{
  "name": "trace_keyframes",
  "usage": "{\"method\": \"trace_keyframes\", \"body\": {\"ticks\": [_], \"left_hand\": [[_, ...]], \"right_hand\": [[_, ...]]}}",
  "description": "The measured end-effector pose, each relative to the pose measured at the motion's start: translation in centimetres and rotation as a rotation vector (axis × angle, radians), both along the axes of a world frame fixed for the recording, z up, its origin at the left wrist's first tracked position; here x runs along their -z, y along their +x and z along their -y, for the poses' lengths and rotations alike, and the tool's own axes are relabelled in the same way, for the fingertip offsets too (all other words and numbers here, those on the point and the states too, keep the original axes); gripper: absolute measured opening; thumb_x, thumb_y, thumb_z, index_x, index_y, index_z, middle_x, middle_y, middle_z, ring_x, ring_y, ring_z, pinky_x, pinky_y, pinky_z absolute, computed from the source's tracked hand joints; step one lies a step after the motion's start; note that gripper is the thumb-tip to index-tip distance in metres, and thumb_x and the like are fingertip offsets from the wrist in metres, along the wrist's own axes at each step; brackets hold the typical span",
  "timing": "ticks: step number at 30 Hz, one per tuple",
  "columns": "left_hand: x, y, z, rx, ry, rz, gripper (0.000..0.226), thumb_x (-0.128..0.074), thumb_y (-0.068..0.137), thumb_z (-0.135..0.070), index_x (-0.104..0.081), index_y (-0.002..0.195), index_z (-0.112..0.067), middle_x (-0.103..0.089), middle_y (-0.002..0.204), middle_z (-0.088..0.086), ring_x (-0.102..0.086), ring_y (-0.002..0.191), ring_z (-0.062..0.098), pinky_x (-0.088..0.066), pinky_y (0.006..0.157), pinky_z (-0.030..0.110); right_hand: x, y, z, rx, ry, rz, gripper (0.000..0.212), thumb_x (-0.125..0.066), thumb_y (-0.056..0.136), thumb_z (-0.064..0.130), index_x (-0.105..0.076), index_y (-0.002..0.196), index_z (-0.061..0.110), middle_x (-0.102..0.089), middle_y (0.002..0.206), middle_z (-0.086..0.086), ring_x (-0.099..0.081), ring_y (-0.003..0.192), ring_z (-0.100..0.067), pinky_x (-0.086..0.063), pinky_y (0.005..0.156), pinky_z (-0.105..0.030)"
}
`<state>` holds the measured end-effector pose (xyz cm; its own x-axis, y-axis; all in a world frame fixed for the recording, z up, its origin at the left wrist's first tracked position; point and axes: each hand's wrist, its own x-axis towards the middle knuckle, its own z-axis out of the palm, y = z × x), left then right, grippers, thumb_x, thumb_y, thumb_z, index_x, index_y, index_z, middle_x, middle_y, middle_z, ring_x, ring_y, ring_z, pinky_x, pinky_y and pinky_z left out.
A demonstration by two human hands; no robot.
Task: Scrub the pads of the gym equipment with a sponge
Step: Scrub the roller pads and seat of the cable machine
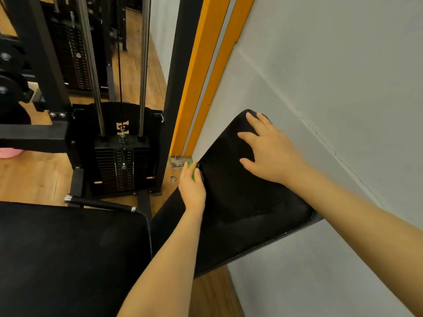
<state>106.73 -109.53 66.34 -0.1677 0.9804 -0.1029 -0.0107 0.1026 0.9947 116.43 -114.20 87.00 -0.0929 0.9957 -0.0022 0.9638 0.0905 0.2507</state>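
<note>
Gym flooring of pale wood [34,177] runs under everything I can see, with a grey wall [332,76] close on the right. Working from the left, a flat black pad [68,255] fills the lower corner; I see no foam, streaks or wet sheen on it, so I cannot tell whether it is scrubbed yet. Behind it stands a weight stack [121,167] on its two guide rods, with a short bar [100,205] lying at its foot.

Next comes my left hand [192,189], fingers curled round a green sponge [191,170], which it presses against the left edge of the tilted pad [235,197]. Only a sliver of the sponge shows past the fingers. I judge this to be mid-scrub on that edge.

Further right, my right hand [270,154] lies flat on the upper face of the same pad, fingers spread and straight, holding nothing; it looks to be steadying the pad against the push.

The tilted pad's face has a faint speckle near its lower right corner, which could be moisture or wear; I cannot say which. By my reading, the task is under way, with the far edge, underside and the other pad possibly left to do.
</note>
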Motion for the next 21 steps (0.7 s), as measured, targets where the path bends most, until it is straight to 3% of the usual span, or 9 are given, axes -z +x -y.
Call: {"method": "trace_keyframes", "body": {"ticks": [2, 5, 10, 14, 18, 21], "left_hand": [[0.5, -0.3, -0.1, 0.006, -0.049, 0.007, 0.036, -0.046, 0.1, -0.017, -0.053, 0.136, -0.017, -0.047, 0.146, 0.005, -0.039, 0.136, 0.019, -0.03, 0.115, 0.044], [-0.8, -0.5, 0.2, -0.015, -0.073, 0.079, 0.036, -0.046, 0.1, -0.016, -0.053, 0.135, -0.017, -0.046, 0.146, 0.005, -0.039, 0.137, 0.019, -0.03, 0.115, 0.043], [-4.9, 1.6, 3.3, 0.024, 0.142, 0.098, 0.036, -0.046, 0.101, -0.018, -0.051, 0.137, -0.019, -0.037, 0.152, -0.003, -0.028, 0.14, 0.007, -0.02, 0.111, 0.021], [-3.6, 1.9, 4.5, 0.012, 0.155, 0.038, 0.037, -0.047, 0.101, -0.019, -0.051, 0.137, -0.019, -0.038, 0.151, -0.004, -0.026, 0.136, -0.003, -0.018, 0.109, 0.011], [-1.9, 1.1, 5.0, 0.0, 0.074, 0.016, 0.036, -0.047, 0.101, -0.018, -0.052, 0.137, -0.017, -0.039, 0.151, 0.0, -0.03, 0.141, 0.01, -0.022, 0.116, 0.027], [-1.0, 0.0, 5.2, 0.026, 0.011, 0.006, 0.036, -0.046, 0.101, -0.017, -0.051, 0.137, -0.017, -0.039, 0.151, 0.002, -0.031, 0.141, 0.014, -0.022, 0.116, 0.029]], "right_hand": [[0.0, 0.0, -0.1, 0.001, -0.002, 0.0, 0.066, -0.061, 0.089, 0.039, -0.037, 0.147, 0.019, -0.005, 0.161, -0.01, 0.0, 0.148, -0.028, -0.015, 0.12, -0.043], [0.0, 0.0, -0.1, 0.006, -0.004, -0.005, 0.066, -0.061, 0.088, 0.039, -0.038, 0.146, 0.019, -0.005, 0.161, -0.01, -0.001, 0.148, -0.028, -0.016, 0.119, -0.045], [0.1, 0.0, 0.1, 0.0, 0.011, -0.011, 0.065, -0.062, 0.088, 0.039, -0.039, 0.145, 0.019, -0.007, 0.161, -0.009, -0.002, 0.148, -0.027, -0.016, 0.119, -0.043], [0.1, 0.1, 0.4, -0.003, 0.018, -0.01, 0.064, -0.062, 0.088, 0.038, -0.04, 0.145, 0.02, -0.008, 0.161, -0.009, -0.002, 0.148, -0.026, -0.017, 0.119, -0.042], [0.1, 0.0, 0.4, -0.002, 0.02, -0.015, 0.063, -0.062, 0.089, 0.037, -0.04, 0.145, 0.019, -0.008, 0.161, -0.009, -0.002, 0.148, -0.026, -0.017, 0.118, -0.043], [0.0, -0.2, 0.6, -0.001, 0.016, 0.007, 0.063, -0.061, 0.09, 0.037, -0.04, 0.145, 0.019, -0.008, 0.161, -0.01, -0.002, 0.148, -0.027, -0.017, 0.119, -0.043]]}}
